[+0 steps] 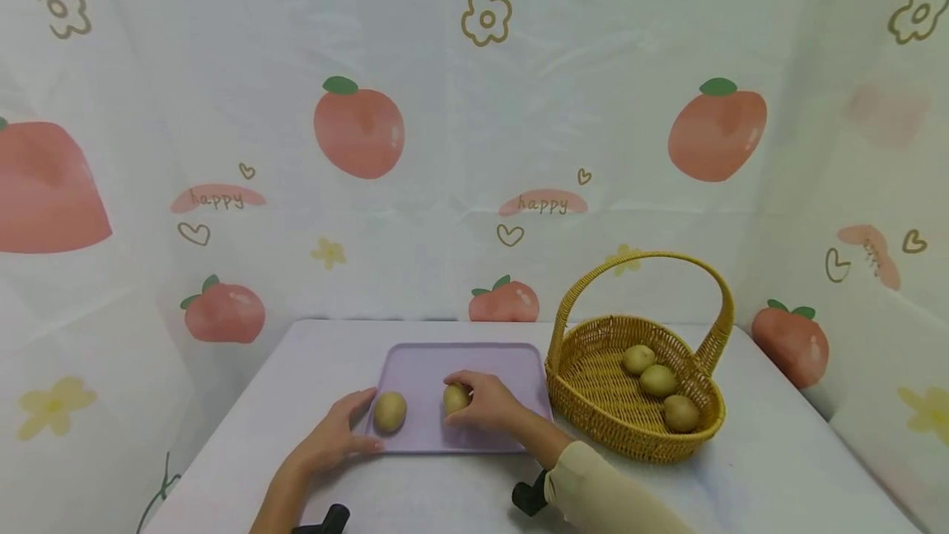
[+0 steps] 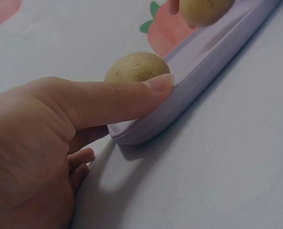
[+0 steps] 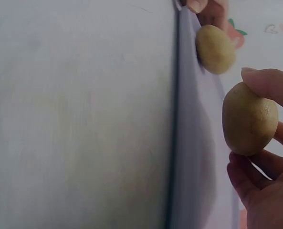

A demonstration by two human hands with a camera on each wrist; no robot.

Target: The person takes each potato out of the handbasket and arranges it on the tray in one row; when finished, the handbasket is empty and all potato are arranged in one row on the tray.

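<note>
One potato (image 3: 248, 119) is sitting between the thumb and fingertips of my right hand (image 1: 485, 404), which is gripping it over the middle of the lilac tray (image 1: 474, 361); whether its underside is touching the tray, I cannot tell. In the head view my fingers are hiding part of it, and in the left wrist view the top edge is cutting it off. A second potato (image 1: 390, 412) is lying at the tray's left end. There my left hand (image 1: 337, 431) is resting with fingers spread around the corner, its thumb lying along the near rim and covering the potato's lower part in the left wrist view. Just right of the tray, a wicker basket (image 1: 615, 427) is standing, with three potatoes (image 1: 657, 381) lying inside. Behind the white tabletop (image 1: 423, 493), a printed cloth (image 1: 437, 147) is hanging, running out of frame above.
</note>
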